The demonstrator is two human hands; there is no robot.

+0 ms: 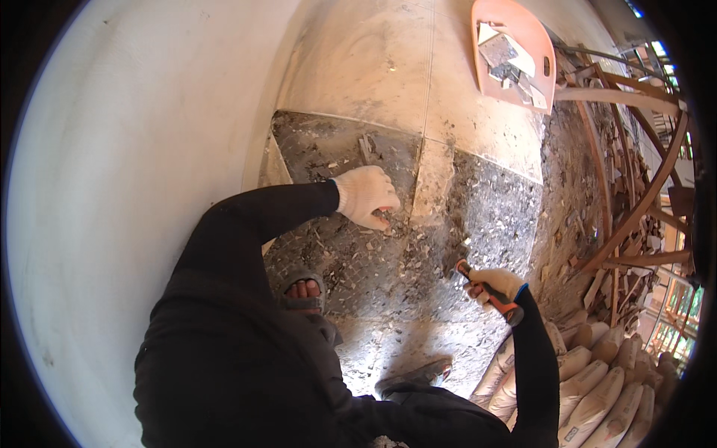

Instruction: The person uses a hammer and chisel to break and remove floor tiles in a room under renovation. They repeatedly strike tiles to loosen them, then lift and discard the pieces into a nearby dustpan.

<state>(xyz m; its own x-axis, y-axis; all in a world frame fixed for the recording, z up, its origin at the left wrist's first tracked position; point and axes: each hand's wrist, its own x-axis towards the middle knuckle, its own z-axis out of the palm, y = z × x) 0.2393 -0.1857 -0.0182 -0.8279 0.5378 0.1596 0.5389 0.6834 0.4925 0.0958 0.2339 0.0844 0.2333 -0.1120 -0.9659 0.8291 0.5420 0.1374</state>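
In a pale knitted glove, my left hand (367,196) is curled low over the broken floor, left of the middle. Its fingertips are drawn together, and what lies between them is too hidden to name. My right hand (494,287), gloved with bare fingertips, is wrapped round the orange-and-black handle of a hammer (505,305). The tool's far end points up and left over the rubble; its head is hard to make out. Between and beneath both hands lies a dark stripped floor patch (355,250) strewn with small chips.
Pale tiles (362,71) border the patch at the far side. An orange-pink tub (539,45) at far right holds broken tile pieces. Filled sacks (594,403) are piled at lower right, below wooden beams (648,196). A pale wall (127,164) rises on the left. My sandalled foot (303,290) stands on debris.
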